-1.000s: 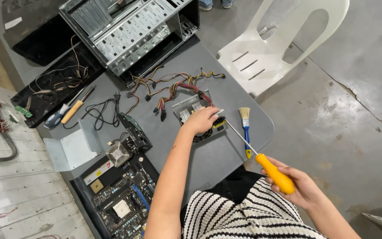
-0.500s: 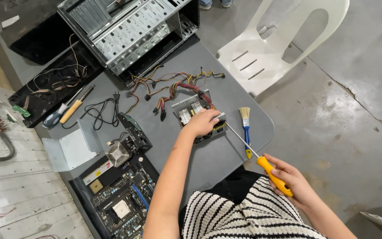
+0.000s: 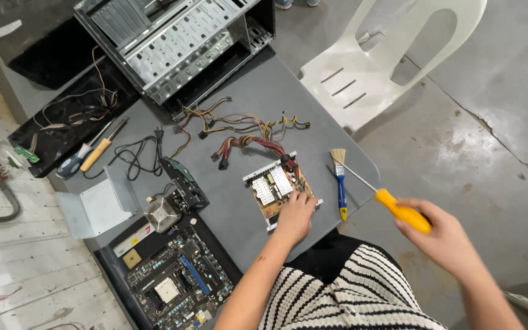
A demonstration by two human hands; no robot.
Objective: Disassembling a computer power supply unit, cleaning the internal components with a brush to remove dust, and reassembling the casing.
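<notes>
- Your left hand (image 3: 296,215) rests on the open power box with the brown circuit board and silver fins (image 3: 278,189). Its fingers press flat on the near edge and do not close around it, likely so the box does not slide.
- The box lies near the front edge of the grey bench (image 3: 264,116), just past your body.
- Your right hand (image 3: 444,239) has its fingers clenched around the yellow handle of a long, thin screwdriver (image 3: 379,194). The metal tip points toward the box but does not touch it. It ends above the small paintbrush with the blue handle (image 3: 340,183).
- That brush lies on the bench just right of the box, between the box and the screwdriver.
- A bunch of red, yellow and black wires (image 3: 239,131) runs out from the far side of the box.
- Behind the wires stands the empty metal computer case (image 3: 172,43).
- To the left lie a dark computer board (image 3: 175,275), a round metal cooler (image 3: 161,212), a bent grey metal plate (image 3: 96,205) and two more screwdrivers (image 3: 93,153).
- A white plastic chair (image 3: 386,61) stands on the floor to the right.
</notes>
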